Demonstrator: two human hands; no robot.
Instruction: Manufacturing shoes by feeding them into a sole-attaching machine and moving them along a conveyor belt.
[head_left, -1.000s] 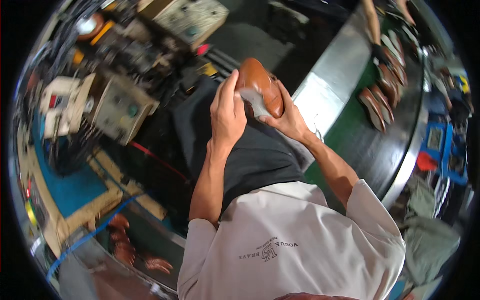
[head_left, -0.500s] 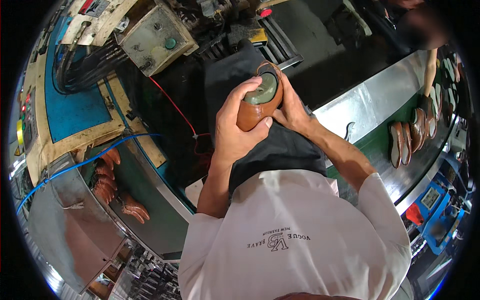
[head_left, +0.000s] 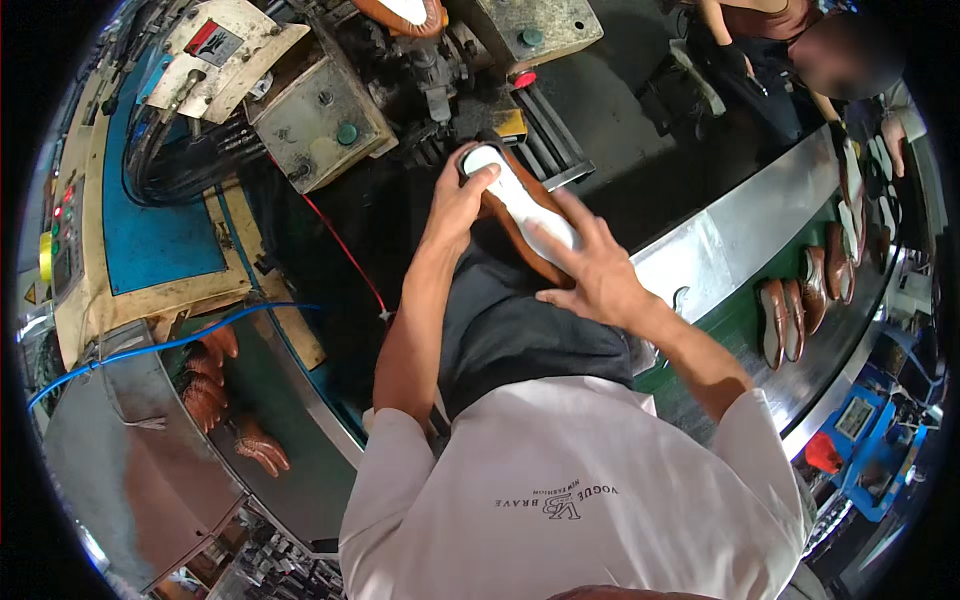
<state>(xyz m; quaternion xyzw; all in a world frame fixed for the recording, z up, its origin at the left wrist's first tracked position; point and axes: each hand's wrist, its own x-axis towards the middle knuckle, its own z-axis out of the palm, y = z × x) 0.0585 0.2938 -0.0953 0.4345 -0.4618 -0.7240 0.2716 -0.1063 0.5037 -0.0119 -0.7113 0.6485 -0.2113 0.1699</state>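
Observation:
A brown leather shoe [head_left: 522, 212] lies slantwise in front of me, its long white sole side facing up. At the far-left end, the heel, my left hand [head_left: 455, 205] is closed round the shoe, with the thumb pressed on the white surface. Over the forepart, my right hand [head_left: 600, 268] has its fingers spread across the white surface and the edge. Its fingers are slightly blurred, and the thumb sits apart near the toe. The side of the shoe turned down is hidden.
Ahead stands a machine [head_left: 437, 95] bearing another white-soled brown shoe [head_left: 408, 14]. A control box [head_left: 318, 125] is left of it. Brown shoe uppers [head_left: 262, 446] lie on the left belt. Shoes [head_left: 783, 322] line the right belt, beyond a metal ledge [head_left: 745, 215]. A person [head_left: 750, 40] works at upper right.
The shoe has turned over, from a heel opening with a green block in it to its white sole side. My right hand has come off the heel end onto the forepart.

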